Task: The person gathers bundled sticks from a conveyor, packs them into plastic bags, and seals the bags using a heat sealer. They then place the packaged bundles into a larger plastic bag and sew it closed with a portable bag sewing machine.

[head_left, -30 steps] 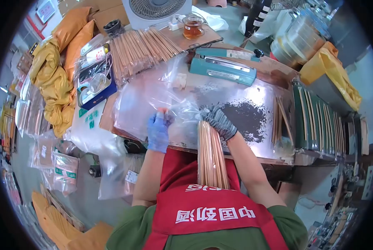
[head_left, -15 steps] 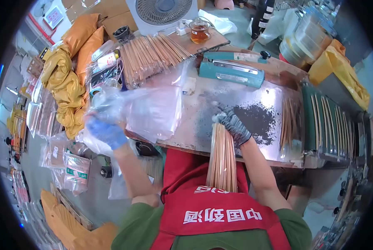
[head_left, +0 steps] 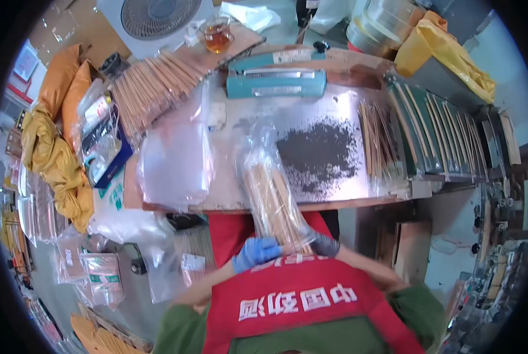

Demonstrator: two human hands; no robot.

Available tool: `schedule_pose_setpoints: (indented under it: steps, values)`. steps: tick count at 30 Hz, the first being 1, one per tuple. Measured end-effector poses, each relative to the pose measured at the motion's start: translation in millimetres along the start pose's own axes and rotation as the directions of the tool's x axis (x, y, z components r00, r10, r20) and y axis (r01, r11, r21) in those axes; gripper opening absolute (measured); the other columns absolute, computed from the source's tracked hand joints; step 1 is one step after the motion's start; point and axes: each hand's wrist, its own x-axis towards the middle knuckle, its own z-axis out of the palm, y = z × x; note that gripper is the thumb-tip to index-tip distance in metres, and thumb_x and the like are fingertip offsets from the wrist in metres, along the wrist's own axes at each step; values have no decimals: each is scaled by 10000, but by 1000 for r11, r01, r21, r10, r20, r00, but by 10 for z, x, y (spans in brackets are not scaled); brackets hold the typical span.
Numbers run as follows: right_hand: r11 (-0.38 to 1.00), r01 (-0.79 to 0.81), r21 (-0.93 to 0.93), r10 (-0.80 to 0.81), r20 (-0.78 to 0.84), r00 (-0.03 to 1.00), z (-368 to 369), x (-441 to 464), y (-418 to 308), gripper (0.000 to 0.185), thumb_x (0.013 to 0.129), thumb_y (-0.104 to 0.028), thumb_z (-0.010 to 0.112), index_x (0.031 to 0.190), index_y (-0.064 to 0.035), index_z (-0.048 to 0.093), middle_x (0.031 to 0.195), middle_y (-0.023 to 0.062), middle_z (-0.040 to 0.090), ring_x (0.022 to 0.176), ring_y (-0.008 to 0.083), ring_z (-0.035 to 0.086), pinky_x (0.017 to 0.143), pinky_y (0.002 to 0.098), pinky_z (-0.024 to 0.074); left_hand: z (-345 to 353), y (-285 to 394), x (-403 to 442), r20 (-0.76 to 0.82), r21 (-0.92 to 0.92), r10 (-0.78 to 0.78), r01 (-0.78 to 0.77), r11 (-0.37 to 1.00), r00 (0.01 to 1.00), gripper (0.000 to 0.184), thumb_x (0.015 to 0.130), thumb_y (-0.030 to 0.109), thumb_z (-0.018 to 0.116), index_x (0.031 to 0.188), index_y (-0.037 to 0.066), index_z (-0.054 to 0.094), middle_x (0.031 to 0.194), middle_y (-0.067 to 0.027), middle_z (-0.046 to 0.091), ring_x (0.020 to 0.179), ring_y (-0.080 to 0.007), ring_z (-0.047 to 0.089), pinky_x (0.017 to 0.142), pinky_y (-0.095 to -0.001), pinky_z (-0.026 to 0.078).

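Observation:
A bundle of thin wooden sticks (head_left: 274, 200) lies inside a clear plastic bag (head_left: 256, 144), slanting from my lap up over the table's front edge. My left hand (head_left: 256, 252), in a blue glove, is closed on the near left side of the bagged bundle. On the opposite side my right hand (head_left: 324, 243), in a dark grey glove, grips the same near end; its fingers are partly hidden behind the bundle. To the left of the bundle, a stack of flat clear bags (head_left: 175, 162) rests on the table.
A teal bag sealer (head_left: 275, 84) stands at the table's back. Loose sticks (head_left: 154, 88) are piled back left, near a glass teapot (head_left: 216, 36) and a fan (head_left: 157, 17). More sticks (head_left: 375, 138) lie at right beside a green rack (head_left: 435, 127). Yellow bags (head_left: 54, 153) hang left.
My left hand has come from the left with a bag, which now covers the sticks. Both hands have moved down to the bundle's near end. The view has shifted right.

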Motion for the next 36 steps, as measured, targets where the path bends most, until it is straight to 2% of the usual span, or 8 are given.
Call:
schedule_pose_setpoints:
  steps: [2, 4, 10, 14, 21, 22, 25, 36]
  values:
    - [969, 4, -245, 45, 196, 980, 77, 165, -333, 488, 921, -248, 510, 1342, -37, 381, 1241, 112, 523, 1098, 222, 530, 912, 346, 474, -257, 127, 189, 487, 302, -362, 235, 924, 795, 75, 784, 151, 592, 834, 163, 646, 592, -63, 447, 539, -183, 531, 468, -335, 446]
    - [939, -317, 137, 171, 613, 772, 275, 485, -699, 398, 914, -244, 515, 1232, -7, 480, 1154, 105, 570, 1030, 216, 562, 888, 327, 488, -219, -330, 235, -2, 511, -309, 267, 817, 951, 44, 795, 140, 610, 757, 128, 590, 649, -89, 497, 584, -225, 550, 506, -340, 452]
    - [829, 48, -558, -179, -182, 967, 612, -482, -943, 181, 898, -137, 546, 1044, -40, 587, 957, 64, 638, 841, 186, 623, 711, 298, 515, -902, -146, 938, 3, -34, -106, 106, 994, 994, 284, 749, 176, 689, 1025, 121, 651, 808, -85, 586, 686, -267, 554, 618, -358, 461]
    - [-138, -552, -822, -962, 244, -123, -689, -1345, -1637, 228, 870, -221, 499, 951, -27, 588, 885, 195, 583, 888, 345, 546, 843, 443, 424, -528, -437, 1596, 34, -351, -364, 352, 868, 931, 405, 862, 137, 548, 1253, 35, 528, 972, -118, 631, 844, -219, 579, 786, -332, 460]
    - [-479, -477, -737, -853, 262, 451, -1898, -700, -2585, 275, 731, -323, 591, 817, -81, 690, 819, 127, 658, 726, 292, 606, 717, 395, 462, 1179, -1733, 2765, -88, 42, -446, 450, 892, 891, 654, 941, 413, 435, 1388, -42, 285, 1364, -286, 376, 1268, -392, 369, 1064, -412, 281]
    - [85, -262, -961, -530, -267, 805, -2666, 70, -2487, 315, 727, -381, 612, 845, -98, 687, 844, 131, 665, 763, 287, 619, 728, 403, 464, 1239, -1825, 2818, -128, 144, -477, 493, 858, 869, 666, 941, 424, 424, 1396, -37, 268, 1376, -284, 360, 1283, -389, 347, 1075, -425, 260]
    - [43, -547, -836, -519, -486, 703, -112, -873, -2456, 466, 822, -432, 581, 1028, -18, 633, 1143, 233, 573, 1048, 302, 570, 846, 414, 456, 1261, -1461, 2865, -119, 205, -531, 544, 814, 839, 685, 941, 462, 385, 1405, -24, 251, 1405, -272, 323, 1307, -392, 307, 1098, -452, 198]
    - [-307, 232, -923, -803, 382, 457, -112, 157, -1340, 455, 805, -406, 613, 1027, -8, 628, 1174, 238, 553, 1082, 323, 548, 882, 423, 444, 872, -1460, 1919, -307, 148, -520, 579, 801, 797, 1014, 776, 523, 642, 1397, -94, 132, 1230, -370, 447, 1055, -469, 517, 895, -484, 428]
